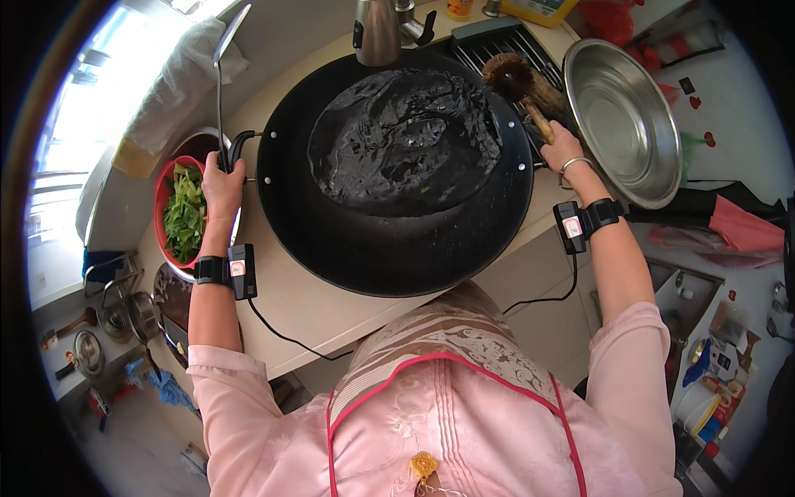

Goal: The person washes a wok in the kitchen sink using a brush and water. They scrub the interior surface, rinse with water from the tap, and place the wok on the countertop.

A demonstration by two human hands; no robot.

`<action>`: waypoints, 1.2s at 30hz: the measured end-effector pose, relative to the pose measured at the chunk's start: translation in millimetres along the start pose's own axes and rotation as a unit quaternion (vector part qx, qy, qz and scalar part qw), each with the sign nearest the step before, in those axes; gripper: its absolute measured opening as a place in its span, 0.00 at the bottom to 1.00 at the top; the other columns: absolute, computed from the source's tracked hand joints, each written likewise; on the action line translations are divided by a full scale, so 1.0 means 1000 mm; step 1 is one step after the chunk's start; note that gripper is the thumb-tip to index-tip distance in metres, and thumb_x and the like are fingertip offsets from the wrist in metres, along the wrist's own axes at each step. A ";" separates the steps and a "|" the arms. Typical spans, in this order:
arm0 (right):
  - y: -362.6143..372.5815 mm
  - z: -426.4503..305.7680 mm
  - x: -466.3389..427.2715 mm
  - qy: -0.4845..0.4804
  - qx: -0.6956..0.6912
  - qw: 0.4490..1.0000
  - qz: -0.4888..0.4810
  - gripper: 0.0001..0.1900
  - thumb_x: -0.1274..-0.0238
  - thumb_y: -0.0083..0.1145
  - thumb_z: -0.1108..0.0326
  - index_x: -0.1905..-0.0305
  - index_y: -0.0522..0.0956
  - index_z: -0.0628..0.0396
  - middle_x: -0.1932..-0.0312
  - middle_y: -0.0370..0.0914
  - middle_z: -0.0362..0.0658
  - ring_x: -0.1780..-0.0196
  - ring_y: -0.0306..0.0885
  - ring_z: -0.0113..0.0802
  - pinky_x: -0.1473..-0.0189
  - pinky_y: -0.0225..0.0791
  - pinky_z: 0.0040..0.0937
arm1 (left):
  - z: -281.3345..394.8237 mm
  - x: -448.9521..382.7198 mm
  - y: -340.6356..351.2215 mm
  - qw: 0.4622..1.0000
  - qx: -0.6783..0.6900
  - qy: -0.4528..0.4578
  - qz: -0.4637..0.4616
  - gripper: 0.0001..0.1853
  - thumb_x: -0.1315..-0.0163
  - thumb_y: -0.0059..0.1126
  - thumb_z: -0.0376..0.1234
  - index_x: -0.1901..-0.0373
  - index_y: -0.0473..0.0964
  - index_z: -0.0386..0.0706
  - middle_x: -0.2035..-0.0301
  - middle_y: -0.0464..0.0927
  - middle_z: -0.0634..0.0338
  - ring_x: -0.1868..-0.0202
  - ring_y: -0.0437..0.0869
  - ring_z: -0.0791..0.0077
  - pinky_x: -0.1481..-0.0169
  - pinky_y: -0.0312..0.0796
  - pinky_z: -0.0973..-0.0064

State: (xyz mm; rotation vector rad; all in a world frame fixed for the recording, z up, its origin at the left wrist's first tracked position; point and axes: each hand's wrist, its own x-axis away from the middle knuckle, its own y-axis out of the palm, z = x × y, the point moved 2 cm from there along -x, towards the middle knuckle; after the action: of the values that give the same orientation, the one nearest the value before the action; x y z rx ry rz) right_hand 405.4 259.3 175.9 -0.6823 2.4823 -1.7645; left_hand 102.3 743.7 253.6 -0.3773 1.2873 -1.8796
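Observation:
A large black wok [397, 255] with water swirling in it fills the middle of the view, tilted over the counter and sink. My left hand [223, 186], at its left side, grips the black handle of a metal spatula [218, 81] together with the wok's handle [239, 146]. Beyond the wok's right rim, my right hand [562, 149] holds the wooden handle of a brown bristle brush [510, 76], its head raised near the rim. A small green leaf piece [425, 189] floats in the water. Whether my right hand also touches the wok, I cannot tell.
Chopped green vegetables [185, 214] fill a red basket [159, 217] at the left. A faucet [377, 31] overhangs the wok's far rim. At the right, a steel basin [624, 124] leans beside a draining rack [490, 40]. A folded cloth [180, 87] lies by the window.

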 end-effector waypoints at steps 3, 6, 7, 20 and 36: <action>0.003 0.004 0.006 -0.002 -0.038 0.999 -0.036 0.17 0.53 0.54 0.71 0.55 0.71 0.59 0.58 0.76 0.59 0.51 0.73 0.56 0.48 0.66 0.45 | 0.015 -0.003 -0.020 0.999 0.034 0.014 0.013 0.12 0.49 0.60 0.34 0.71 0.70 0.36 0.78 0.74 0.57 0.74 0.75 0.70 0.65 0.69 0.71; 0.011 0.005 0.018 0.032 -0.142 0.981 -0.127 0.13 0.54 0.55 0.73 0.60 0.71 0.60 0.65 0.77 0.54 0.63 0.78 0.47 0.62 0.73 0.40 | 0.038 -0.021 -0.053 0.995 0.088 0.026 0.034 0.10 0.50 0.59 0.33 0.74 0.68 0.37 0.81 0.71 0.61 0.77 0.72 0.75 0.68 0.67 0.73; 0.013 0.005 0.022 0.037 -0.180 0.971 -0.154 0.12 0.54 0.56 0.73 0.61 0.71 0.60 0.67 0.77 0.52 0.66 0.79 0.44 0.67 0.76 0.39 | 0.049 -0.028 -0.064 0.994 0.062 0.060 0.065 0.10 0.50 0.58 0.32 0.75 0.67 0.37 0.82 0.69 0.62 0.79 0.71 0.76 0.70 0.67 0.74; 0.029 -0.009 0.044 0.060 -0.330 0.839 -0.428 0.09 0.51 0.53 0.73 0.66 0.65 0.57 0.82 0.69 0.42 0.86 0.70 0.27 0.91 0.59 0.25 | 0.175 -0.102 -0.168 0.998 -0.026 0.058 0.030 0.10 0.47 0.58 0.36 0.76 0.67 0.42 0.84 0.69 0.65 0.83 0.69 0.81 0.76 0.65 0.80; 0.003 -0.009 0.032 0.085 -0.232 0.950 -0.189 0.14 0.50 0.49 0.76 0.55 0.69 0.59 0.73 0.72 0.45 0.80 0.74 0.34 0.86 0.66 0.29 | 0.053 -0.018 -0.075 0.998 0.053 -0.011 0.043 0.11 0.48 0.58 0.35 0.73 0.69 0.37 0.81 0.72 0.58 0.78 0.73 0.73 0.69 0.68 0.70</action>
State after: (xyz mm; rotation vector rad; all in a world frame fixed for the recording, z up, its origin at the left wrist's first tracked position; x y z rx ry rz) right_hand 373.0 256.8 183.9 -1.1427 3.1005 -1.3675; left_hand 113.7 734.6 346.5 -0.2816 1.1656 -1.8577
